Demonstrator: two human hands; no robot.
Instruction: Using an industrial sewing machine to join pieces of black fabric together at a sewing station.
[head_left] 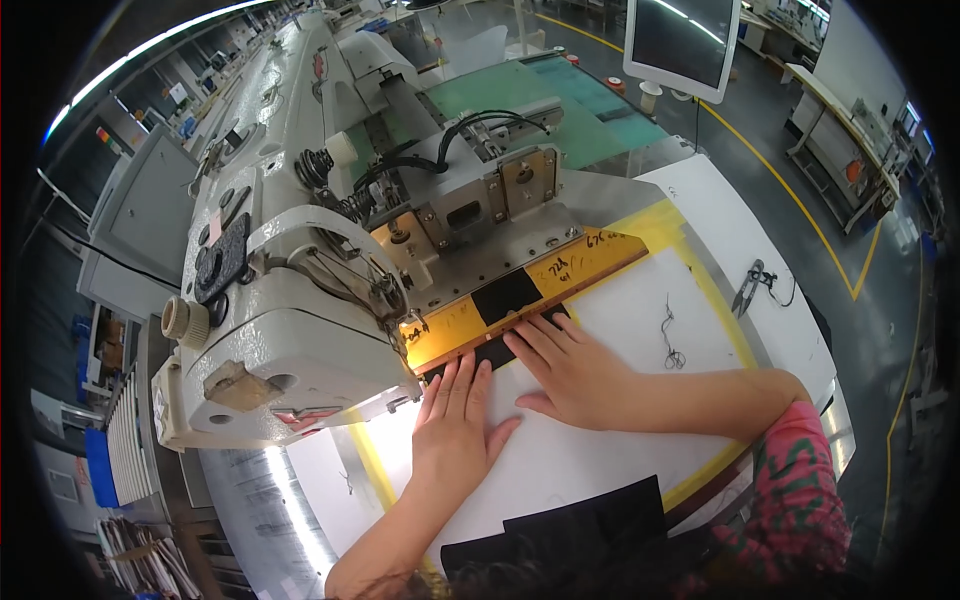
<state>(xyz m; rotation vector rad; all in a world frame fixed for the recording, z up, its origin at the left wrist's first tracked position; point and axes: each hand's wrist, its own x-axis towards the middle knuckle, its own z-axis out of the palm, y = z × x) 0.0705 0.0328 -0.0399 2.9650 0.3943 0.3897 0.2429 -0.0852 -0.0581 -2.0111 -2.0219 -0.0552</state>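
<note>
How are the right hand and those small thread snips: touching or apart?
Apart: the head view shows white sheet between the right hand and thread snips.

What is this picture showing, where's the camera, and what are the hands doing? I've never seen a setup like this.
This single picture comes from a wide fisheye camera worn on the person's head, looking down, so straight edges look bent. The big pale machine looks like an industrial sewing machine. The left hand and right hand are bare and lie flat, their fingertips along the front edge of an amber plate, by a black strip. Neither hand appears to grip anything. Under them is a white sheet with yellow borders. Loose dark thread and a larger black piece lie there too, with small snips off to the right.
</note>
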